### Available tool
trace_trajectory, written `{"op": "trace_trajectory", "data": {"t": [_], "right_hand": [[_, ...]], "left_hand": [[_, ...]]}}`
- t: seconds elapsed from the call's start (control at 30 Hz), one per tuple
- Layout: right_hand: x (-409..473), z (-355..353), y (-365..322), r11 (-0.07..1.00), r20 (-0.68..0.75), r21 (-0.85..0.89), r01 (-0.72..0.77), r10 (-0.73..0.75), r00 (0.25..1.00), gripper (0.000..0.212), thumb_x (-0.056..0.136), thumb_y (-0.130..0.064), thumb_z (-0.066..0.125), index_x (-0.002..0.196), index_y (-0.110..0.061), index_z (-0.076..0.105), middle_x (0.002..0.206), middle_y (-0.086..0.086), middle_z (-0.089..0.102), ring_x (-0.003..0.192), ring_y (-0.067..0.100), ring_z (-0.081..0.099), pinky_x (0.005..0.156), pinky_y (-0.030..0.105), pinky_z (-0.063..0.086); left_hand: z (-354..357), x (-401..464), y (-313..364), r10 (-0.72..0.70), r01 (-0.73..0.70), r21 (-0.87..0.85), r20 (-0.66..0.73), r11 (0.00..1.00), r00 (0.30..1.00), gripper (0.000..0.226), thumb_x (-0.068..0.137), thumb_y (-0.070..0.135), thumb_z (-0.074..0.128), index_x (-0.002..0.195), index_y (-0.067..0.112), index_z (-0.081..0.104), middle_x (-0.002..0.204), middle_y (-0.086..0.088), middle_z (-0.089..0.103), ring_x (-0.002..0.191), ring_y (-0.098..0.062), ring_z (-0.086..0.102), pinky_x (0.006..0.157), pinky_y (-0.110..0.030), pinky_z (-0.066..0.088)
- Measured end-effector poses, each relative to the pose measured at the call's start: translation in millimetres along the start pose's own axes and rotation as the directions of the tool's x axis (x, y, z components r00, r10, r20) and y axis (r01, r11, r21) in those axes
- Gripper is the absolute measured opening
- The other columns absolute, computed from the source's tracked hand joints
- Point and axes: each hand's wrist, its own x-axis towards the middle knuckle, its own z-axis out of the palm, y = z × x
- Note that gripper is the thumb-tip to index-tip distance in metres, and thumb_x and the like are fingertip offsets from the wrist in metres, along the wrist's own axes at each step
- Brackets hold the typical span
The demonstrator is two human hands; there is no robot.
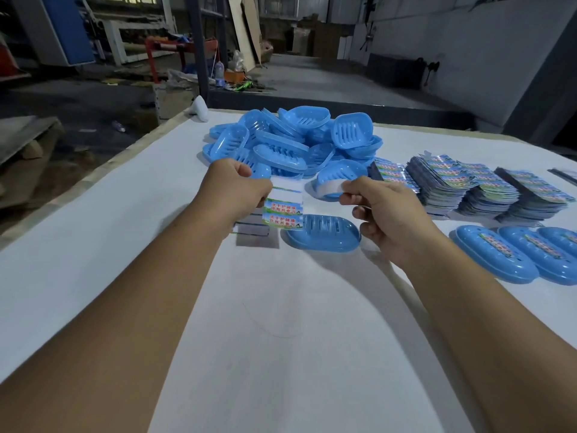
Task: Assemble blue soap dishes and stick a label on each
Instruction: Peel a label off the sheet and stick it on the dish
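Both arms outstretched — left hand [237, 185] fingers pinching label sheet [283, 207], right hand [385, 210] fingers pinching peeled label [327, 188]

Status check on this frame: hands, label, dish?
Left hand pinching label sheet. Right hand peeling a label off. Assembled dish waiting below, unlabelled. Nothing in the way.

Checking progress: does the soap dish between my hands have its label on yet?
Not yet: the soap dish top is bare.
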Motion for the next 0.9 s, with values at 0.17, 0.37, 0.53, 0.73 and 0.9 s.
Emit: {"op": "trace_trajectory", "data": {"t": [0.17,0.37,0.53,0.73,0.9], "right_hand": [[3,-9,-4,0.999,-0.073,0.037,-0.014,0.017,0.997,0.008,0.081,-0.023,0.075,0.076,-0.019,0.07,0.07,-0.006,0.069,0.053,0.007,0.046,0.037,0.017,0.026],[1,-4,0,0.999,-0.061,-0.05,-0.001,-0.002,0.998,0.013,0.078,-0.028,0.077,0.071,-0.02,0.071,0.071,-0.007,0.069,0.055,0.008,0.046,0.037,0.019,0.025],[1,-2,4,0.965,-0.095,-0.209,0.159,-0.182,0.979,0.017,0.075,-0.031,0.075,0.064,-0.018,0.071,0.064,-0.006,0.068,0.051,0.007,0.047,0.043,0.019,0.035],[-1,7,10,0.757,-0.039,-0.489,0.433,-0.515,0.857,0.022,0.076,-0.027,0.07,0.058,-0.017,0.063,0.047,-0.013,0.054,0.045,0.002,0.043,0.053,0.023,0.037],[-2,8,12,0.729,0.037,-0.478,0.491,-0.542,0.84,0.021,0.08,-0.023,0.072,0.062,-0.017,0.065,0.048,-0.014,0.054,0.046,0.003,0.043,0.049,0.019,0.036]], "left_hand": [[-15,7,-4,0.039,-0.024,0.185,-0.078,0.982,0.996,0.027,0.077,0.02,0.078,0.086,0.025,0.053,0.097,-0.006,0.07,0.091,-0.022,0.071,0.084,-0.041,0.06],[-23,7,-12,0.122,-0.069,0.582,-0.052,0.81,0.991,0.02,0.081,0.022,0.078,0.092,0.014,0.064,0.081,-0.001,0.062,0.083,-0.021,0.062,0.064,-0.035,0.05],[-16,-3,-8,0.24,-0.158,0.673,-0.03,0.723,0.97,0.011,0.087,0.024,0.071,0.091,0.013,0.072,0.082,-0.005,0.068,0.077,-0.023,0.064,0.062,-0.035,0.05],[16,-34,14,0.232,-0.252,0.065,0.231,0.965,0.945,0.016,0.083,0.034,0.077,0.078,0.019,0.079,0.058,0.003,0.067,0.047,-0.001,0.052,0.044,-0.015,0.045],[27,-40,12,0.218,-0.211,-0.059,0.337,0.976,0.916,0.013,0.087,0.037,0.078,0.083,0.025,0.081,0.073,0.018,0.075,0.071,0.008,0.067,0.068,-0.016,0.044]]}}
